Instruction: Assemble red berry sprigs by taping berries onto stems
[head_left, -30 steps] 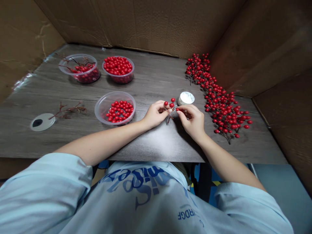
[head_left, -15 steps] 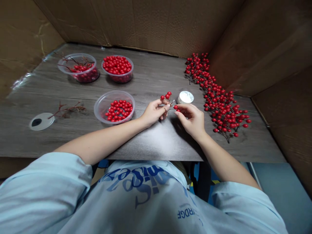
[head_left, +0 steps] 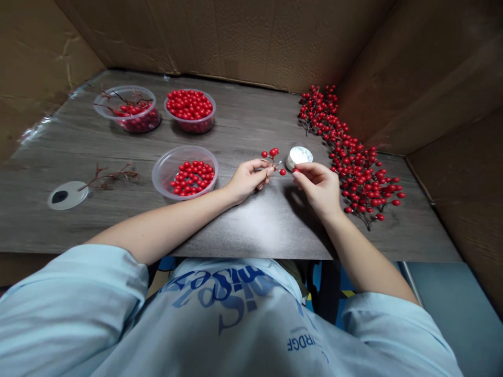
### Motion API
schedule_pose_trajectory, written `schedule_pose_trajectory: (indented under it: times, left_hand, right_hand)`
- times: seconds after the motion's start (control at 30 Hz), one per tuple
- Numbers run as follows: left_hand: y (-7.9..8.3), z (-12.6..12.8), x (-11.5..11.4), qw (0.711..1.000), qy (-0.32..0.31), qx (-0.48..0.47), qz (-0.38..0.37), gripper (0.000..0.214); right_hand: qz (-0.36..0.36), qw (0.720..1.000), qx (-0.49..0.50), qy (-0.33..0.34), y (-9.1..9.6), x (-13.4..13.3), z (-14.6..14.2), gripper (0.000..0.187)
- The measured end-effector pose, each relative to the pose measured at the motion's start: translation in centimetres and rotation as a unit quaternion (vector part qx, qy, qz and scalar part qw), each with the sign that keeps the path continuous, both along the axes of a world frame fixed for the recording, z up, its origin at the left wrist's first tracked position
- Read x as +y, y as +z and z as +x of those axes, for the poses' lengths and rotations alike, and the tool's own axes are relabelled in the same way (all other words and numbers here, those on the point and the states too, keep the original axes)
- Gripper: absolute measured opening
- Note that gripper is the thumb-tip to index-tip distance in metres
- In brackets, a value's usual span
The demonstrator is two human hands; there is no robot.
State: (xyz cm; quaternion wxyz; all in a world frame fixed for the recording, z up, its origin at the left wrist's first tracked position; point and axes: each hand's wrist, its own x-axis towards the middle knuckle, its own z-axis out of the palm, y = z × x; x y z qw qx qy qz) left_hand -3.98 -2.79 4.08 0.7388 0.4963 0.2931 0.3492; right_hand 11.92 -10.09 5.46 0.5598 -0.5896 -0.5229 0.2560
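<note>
My left hand (head_left: 251,179) pinches a small brown twig (head_left: 274,163) that bears a few red berries. One berry (head_left: 282,172) of that twig sticks out on its right side, and a pale tip shows at another twig end. Apart from it, my right hand (head_left: 320,187) is closed in a pinch on a single red berry (head_left: 295,169), mostly covered by the fingertips. Just beyond the right fingertips sits a small round white tub (head_left: 299,155) with white stuff in it.
Left of my hands stands a clear bowl (head_left: 157,175) of loose berries. Behind it are a fuller berry bowl (head_left: 212,116) and a bowl with twigs (head_left: 102,111). A bare twig (head_left: 112,177) touches a clear lid (head_left: 76,196). Berry branches (head_left: 353,162) lie along the right cardboard wall (head_left: 412,78).
My right hand has moved a little to the right, away from the twig, with a berry in its fingertips. A berry now shows uncovered on the twig. The left hand has barely moved.
</note>
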Motion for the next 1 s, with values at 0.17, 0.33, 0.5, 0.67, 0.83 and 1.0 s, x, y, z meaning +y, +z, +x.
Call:
schedule_pose_trajectory:
  times: [0.17, 0.33, 0.5, 0.67, 0.83, 1.0]
  left_hand:
    - [0.36, -0.03, -0.09, 0.999, -0.013, 0.014, 0.032, 0.018]
    - [0.29, -0.12, 0.03, 0.999, -0.032, 0.024, 0.031, 0.016]
    - [0.1, -0.33, 0.24, 0.996, -0.066, 0.036, 0.055, 0.016]
    - [0.0, -0.37, 0.31, 0.994, -0.074, 0.042, 0.066, 0.015]
    - [-0.11, -0.25, 0.19, 0.993, -0.077, 0.04, 0.082, 0.016]
    - [0.0, -0.17, 0.08, 0.992, -0.073, 0.049, 0.085, 0.013]
  right_hand:
    - [0.01, 1.0, 0.025, -0.005, 0.27, 0.22, 0.33, 0.015]
    - [0.004, 1.0, 0.013, 0.004, 0.17, 0.16, 0.15, 0.015]
    - [-0.013, 1.0, 0.021, 0.013, 0.22, 0.0, -0.11, 0.016]
    - [-0.015, 1.0, 0.008, 0.01, 0.42, -0.08, -0.23, 0.016]
    - [-0.025, 1.0, -0.007, 0.008, 0.56, -0.14, -0.25, 0.016]
    - [-0.036, 0.999, 0.007, 0.005, 0.58, -0.15, -0.42, 0.016]
